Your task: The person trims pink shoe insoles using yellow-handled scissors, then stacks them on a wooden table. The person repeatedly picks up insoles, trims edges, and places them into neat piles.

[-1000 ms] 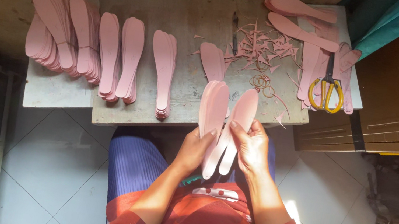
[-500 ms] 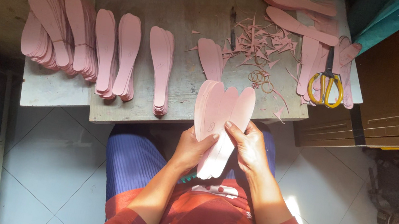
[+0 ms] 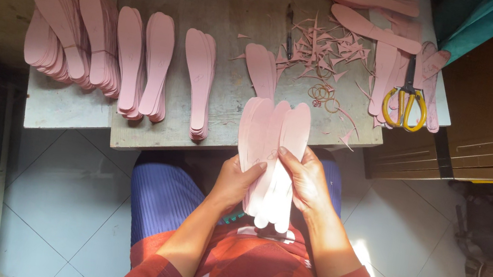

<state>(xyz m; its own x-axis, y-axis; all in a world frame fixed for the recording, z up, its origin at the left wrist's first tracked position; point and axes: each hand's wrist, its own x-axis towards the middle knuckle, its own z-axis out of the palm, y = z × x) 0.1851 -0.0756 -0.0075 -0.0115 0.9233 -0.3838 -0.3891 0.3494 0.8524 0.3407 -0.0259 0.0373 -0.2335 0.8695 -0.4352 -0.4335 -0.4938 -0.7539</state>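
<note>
Now, both hands: they hold a fan of pink sole shapes (image 3: 270, 156) just off the near edge of the surface (image 3: 239, 29), above the person's lap.
Left hand (image 3: 237, 181): its grip is closed on the left side of the fan, thumb on top.
Right hand (image 3: 306, 181): its grip is closed on the right side, fingers pressed on the front piece.
Fan: the wide ends point up toward the surface and spread apart; the thin ends meet low down between the hands.
What could go wrong: I think the thin pieces could slide over each other and slip out, because they are only pinched at the narrow part. One could drop to the floor tiles (image 3: 67, 195).
On the surface: stacks of pink shapes (image 3: 138, 62) sit along the left half. One single shape (image 3: 262, 70) lies near the middle. Pink cut scraps (image 3: 320, 43) and some rubber bands (image 3: 323, 94) lie just past it. Yellow-handled scissors (image 3: 407, 99) rest on more pink pieces at the right edge.
Boxes or bins: none show; everything lies loose on the surface.
</note>
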